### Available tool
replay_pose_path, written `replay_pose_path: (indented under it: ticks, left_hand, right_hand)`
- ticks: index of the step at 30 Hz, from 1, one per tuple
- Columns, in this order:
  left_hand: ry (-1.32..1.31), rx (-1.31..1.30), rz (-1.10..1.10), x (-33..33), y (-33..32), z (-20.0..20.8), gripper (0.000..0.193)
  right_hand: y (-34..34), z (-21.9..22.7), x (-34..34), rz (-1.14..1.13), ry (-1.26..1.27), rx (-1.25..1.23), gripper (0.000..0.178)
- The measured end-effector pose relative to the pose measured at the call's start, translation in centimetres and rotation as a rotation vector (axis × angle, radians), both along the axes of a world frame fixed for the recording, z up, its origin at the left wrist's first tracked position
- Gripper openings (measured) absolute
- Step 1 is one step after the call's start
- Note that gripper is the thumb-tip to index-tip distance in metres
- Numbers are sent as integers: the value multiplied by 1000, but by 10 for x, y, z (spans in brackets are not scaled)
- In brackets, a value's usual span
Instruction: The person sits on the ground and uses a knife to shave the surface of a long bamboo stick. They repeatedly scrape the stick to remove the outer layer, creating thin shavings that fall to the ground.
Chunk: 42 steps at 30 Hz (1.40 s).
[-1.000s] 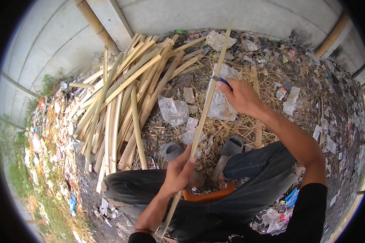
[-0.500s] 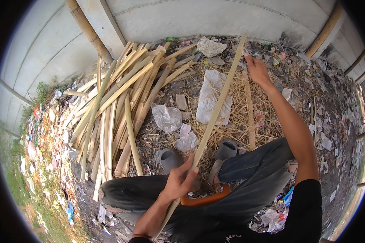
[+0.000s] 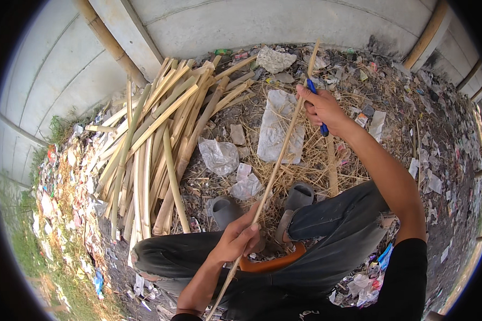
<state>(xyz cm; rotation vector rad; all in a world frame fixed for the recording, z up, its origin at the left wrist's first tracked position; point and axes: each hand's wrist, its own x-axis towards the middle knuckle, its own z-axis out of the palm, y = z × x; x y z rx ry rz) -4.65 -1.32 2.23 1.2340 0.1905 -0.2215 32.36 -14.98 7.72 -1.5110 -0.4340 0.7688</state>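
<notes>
Bamboo strip (image 3: pixel 280 162) is being steadied by the left grip (image 3: pixel 235 239), the right grip (image 3: pixel 324 109) pinching it beside a clasped blue tool (image 3: pixel 310 85).

Outdoor spot, daylight, soft shadows. Pale grey concrete panel wall (image 3: pixel 262 21) across the back and around the left, horizontal seams visible, dark stain (image 3: pixel 379 46) low on the right stretch. Concrete post (image 3: pixel 131 35) upper left, bamboo pole (image 3: pixel 111 43) leaning alongside; second bamboo pole (image 3: pixel 427 35) upper right. Ground (image 3: pixel 447 230) is dark dirt, littered with plastic and paper scraps, straw (image 3: pixel 315 174) mid-area. Pale rock (image 3: pixel 276 60) near wall base. Green weeds (image 3: pixel 17 230) far left.
</notes>
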Motion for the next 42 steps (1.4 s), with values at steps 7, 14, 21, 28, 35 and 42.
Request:
replay_pose_path:
  ticks: [7,14,21,28,35,42]
  left_hand:
    - [-11,71,94,7,2,-7,60]
    - [-36,93,167,7,3,2,60]
    - [23,47,272,5,9,6,62]
    - [111,-174,332,4,18,-8,57]
    - [95,-173,389,16,16,-2,50]
    - [140,-199,259,1,9,-2,62]
  right_hand:
    - [20,-1,-63,120,-56,-72,48]
    - [28,4,-108,202,-292,-176,56]
    - [22,10,-134,430,-901,-359,50]
    - [15,-20,-186,704,-1052,-323,47]
    - [30,-20,-153,522,-1175,-415,52]
    - [47,-4,-49,70,-981,-620,65]
